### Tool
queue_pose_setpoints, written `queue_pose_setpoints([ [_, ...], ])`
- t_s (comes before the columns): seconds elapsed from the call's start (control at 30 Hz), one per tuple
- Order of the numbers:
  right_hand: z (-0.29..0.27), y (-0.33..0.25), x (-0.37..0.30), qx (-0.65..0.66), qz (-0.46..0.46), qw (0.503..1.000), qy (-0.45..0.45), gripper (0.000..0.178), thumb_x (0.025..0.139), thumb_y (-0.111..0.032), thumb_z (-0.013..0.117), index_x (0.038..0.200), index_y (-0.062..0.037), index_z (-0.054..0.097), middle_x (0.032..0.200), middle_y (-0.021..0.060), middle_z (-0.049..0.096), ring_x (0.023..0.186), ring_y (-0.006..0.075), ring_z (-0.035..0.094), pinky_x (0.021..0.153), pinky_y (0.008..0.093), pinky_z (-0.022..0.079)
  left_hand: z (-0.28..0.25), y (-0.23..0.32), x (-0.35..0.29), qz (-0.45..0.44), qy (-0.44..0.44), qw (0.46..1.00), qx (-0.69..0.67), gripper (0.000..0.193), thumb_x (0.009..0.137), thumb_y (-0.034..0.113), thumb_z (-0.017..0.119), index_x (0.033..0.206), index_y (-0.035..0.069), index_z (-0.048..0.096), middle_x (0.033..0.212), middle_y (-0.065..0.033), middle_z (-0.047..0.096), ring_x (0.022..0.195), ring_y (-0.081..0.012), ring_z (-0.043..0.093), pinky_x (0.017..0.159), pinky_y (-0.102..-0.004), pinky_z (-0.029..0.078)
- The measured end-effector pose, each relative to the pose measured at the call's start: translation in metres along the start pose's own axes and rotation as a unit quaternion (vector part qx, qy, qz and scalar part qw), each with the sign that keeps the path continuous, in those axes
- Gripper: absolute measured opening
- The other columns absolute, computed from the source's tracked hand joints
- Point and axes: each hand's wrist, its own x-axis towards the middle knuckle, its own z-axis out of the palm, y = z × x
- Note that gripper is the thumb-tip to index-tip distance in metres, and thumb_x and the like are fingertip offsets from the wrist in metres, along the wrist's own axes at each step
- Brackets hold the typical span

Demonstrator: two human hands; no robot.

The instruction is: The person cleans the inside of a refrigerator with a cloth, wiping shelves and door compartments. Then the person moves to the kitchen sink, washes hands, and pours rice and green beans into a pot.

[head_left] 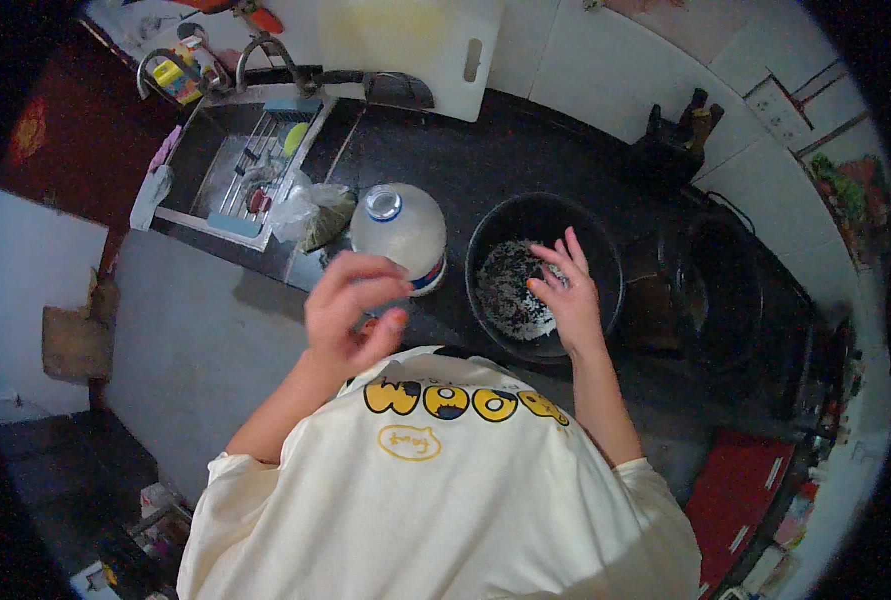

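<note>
A black round pot [488, 215] stands on the dark counter, with a whitish, speckled layer inside; I cannot tell what it is. My right hand [573, 290] hovers over the pot's right side, fingers spread and nothing visible in them. To the pot's left is a big, cloudy plastic jug [416, 230] with a blue-ringed top [384, 203]. Close in front of the jug is my left hand [351, 310], fingers loosely bent and thumb apart, with no object showing in it. Whether its fingertips touch the jug is unclear.
A tied plastic bag [326, 220] of something greenish sits left of the jug. Beyond it is a metal sink [181, 215] with a dish rack and taps. A white cutting board [406, 50] leans at the back; a black knife block [671, 145] stands right, above a dark appliance [706, 280].
</note>
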Motion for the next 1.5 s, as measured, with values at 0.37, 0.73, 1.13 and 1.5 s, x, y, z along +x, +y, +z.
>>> queue_pose_setpoints([
  [0.37, 0.01, -0.011, -0.005, 0.412, 0.184, 0.892, -0.023, 0.025, 0.096, -0.029, 0.056, 0.099, -0.006, 0.065, 0.069, 0.0025, 0.056, 0.065, 0.0124, 0.051, 0.064, 0.0256, 0.04, -0.002, -0.193, 0.021, -0.205, -0.171, 0.96, -0.082, 0.021, 0.089, 0.006, 0.062, 0.109, 0.004, 0.063, 0.108, -0.0107, 0.061, 0.094, -0.0219, 0.061, 0.081, -0.0317, 0.05],
  [0.73, 0.046, -0.084, -0.03, 0.789, 0.099, 0.607, 0.02, 0.064, 0.092, -0.067, 0.038, 0.125, -0.0171, 0.06, 0.092, 0.0056, 0.056, 0.07, 0.0159, 0.044, 0.058, 0.0263, 0.036, 0.101, -0.293, 0.001, -0.315, -0.524, 0.765, -0.203, 0.035, 0.086, 0.019, 0.058, 0.119, 0.01, 0.064, 0.129, -0.0111, 0.057, 0.123, -0.0279, 0.049, 0.106, -0.0366, 0.038],
  [1.13, 0.059, -0.123, -0.043, 0.712, 0.082, 0.694, 0.065, 0.077, 0.089, -0.074, 0.028, 0.15, -0.0277, 0.03, 0.159, 0.0085, 0.02, 0.147, 0.0288, 0.014, 0.117, 0.0542, 0.007, 0.078, -0.267, 0.024, -0.175, -0.295, 0.937, -0.07, 0.032, 0.087, 0.013, 0.064, 0.118, 0.006, 0.062, 0.115, -0.0086, 0.064, 0.107, -0.0213, 0.059, 0.091, -0.0338, 0.047],
  [1.5, 0.078, -0.1, -0.014, 0.675, 0.123, 0.724, -0.076, 0.077, 0.094, -0.067, 0.027, 0.144, -0.009, 0.04, 0.147, 0.0213, 0.04, 0.132, 0.0342, 0.042, 0.114, 0.051, 0.024, -0.056, -0.103, 0.085, -0.02, -0.191, 0.96, -0.205, 0.036, 0.082, 0.008, 0.07, 0.117, 0.007, 0.067, 0.112, -0.0101, 0.062, 0.101, -0.0213, 0.058, 0.083, -0.031, 0.048],
])
